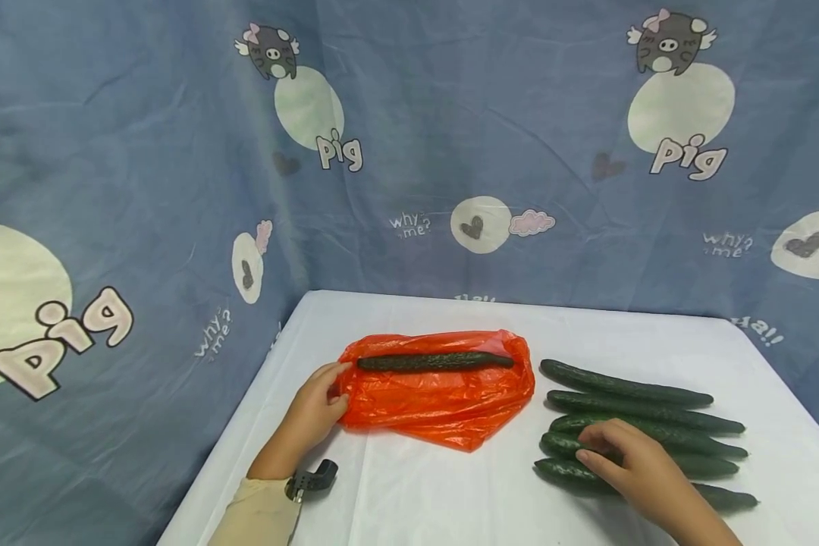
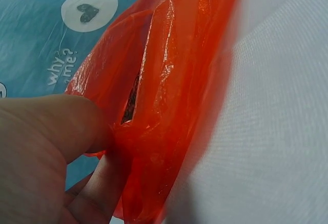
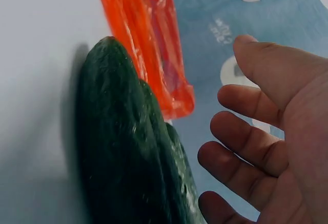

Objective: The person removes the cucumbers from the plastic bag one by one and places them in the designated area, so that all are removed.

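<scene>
A red plastic bag (image 1: 409,402) lies flat on the white table, with one dark green cucumber (image 1: 437,362) lengthwise along its far part. At the bag's left edge my left hand (image 1: 314,406) pinches the plastic between thumb and fingers, as the left wrist view shows with the bag's film (image 2: 159,116) bunched there. My right hand (image 1: 631,462) hovers over a group of several cucumbers (image 1: 628,384) to the right of the bag. Its fingers are loosely bent and hold nothing; the right wrist view has them apart from the nearest cucumber (image 3: 115,131).
The grouped cucumbers lie roughly parallel, side by side. A white cloth covers the table (image 1: 409,493). Behind it and on the left hangs a blue curtain (image 1: 409,98) printed with pigs. A dark strap device (image 1: 307,481) sits on the left wrist.
</scene>
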`<state>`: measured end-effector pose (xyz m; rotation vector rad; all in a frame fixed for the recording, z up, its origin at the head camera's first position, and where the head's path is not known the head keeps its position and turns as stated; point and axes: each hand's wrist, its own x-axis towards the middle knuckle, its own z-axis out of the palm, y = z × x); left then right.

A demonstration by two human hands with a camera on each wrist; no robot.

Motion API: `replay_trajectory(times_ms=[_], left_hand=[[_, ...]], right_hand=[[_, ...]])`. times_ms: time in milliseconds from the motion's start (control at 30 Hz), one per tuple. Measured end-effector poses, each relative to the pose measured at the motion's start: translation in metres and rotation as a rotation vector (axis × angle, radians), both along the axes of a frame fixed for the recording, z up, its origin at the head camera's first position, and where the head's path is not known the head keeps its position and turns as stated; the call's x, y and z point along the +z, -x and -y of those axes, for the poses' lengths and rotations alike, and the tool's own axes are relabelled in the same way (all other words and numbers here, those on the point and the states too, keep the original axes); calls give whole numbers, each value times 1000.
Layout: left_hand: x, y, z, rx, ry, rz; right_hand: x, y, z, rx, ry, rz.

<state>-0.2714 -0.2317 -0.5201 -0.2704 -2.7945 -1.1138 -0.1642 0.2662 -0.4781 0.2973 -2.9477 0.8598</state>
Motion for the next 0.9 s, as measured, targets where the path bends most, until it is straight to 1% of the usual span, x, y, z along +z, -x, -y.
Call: replay_trajectory(times_ms=[133, 267, 333, 467, 600, 700, 800, 900], left_hand=[[1, 0, -2, -10, -13, -6], [1, 2, -5, -20, -12, -6], [1, 2, -5, -12, 0, -12], [4, 2, -3, 3, 12, -14], [5, 1, -2, 4, 9, 7], [5, 1, -1, 7, 6, 10], [4, 0, 0, 9, -1, 2], [2, -1, 0, 16, -7, -2]], right_hand=[[4, 9, 5, 35, -7, -16], [12, 18, 11, 63, -25, -24], [16, 25, 16, 82, -26, -22], [24, 42, 30, 146, -14, -41], [23, 60, 42, 204, 26, -67], [20, 73, 51, 248, 54, -86], [19, 86, 60, 282, 54, -81], [19, 97, 70, 304, 53, -55]])
